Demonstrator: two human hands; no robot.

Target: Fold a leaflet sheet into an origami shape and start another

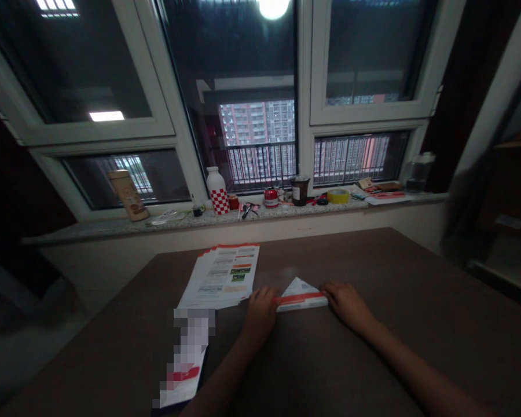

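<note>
A folded paper leaflet (301, 294), white with a red band along its near edge and a triangular point at the top, lies on the dark brown table (373, 347). My left hand (260, 315) presses its left end with curled fingers. My right hand (348, 303) holds down its right end, fingers bent onto the paper. Both forearms reach in from the lower edge of the view.
A stack of printed leaflets (223, 276) lies left of the hands, and another paper (186, 359) nearer the front left. On the window sill (113, 227) stand a checked white bottle (217, 190), a brown carton (128, 195), a dark cup (300, 190), yellow tape (338, 196) and small items.
</note>
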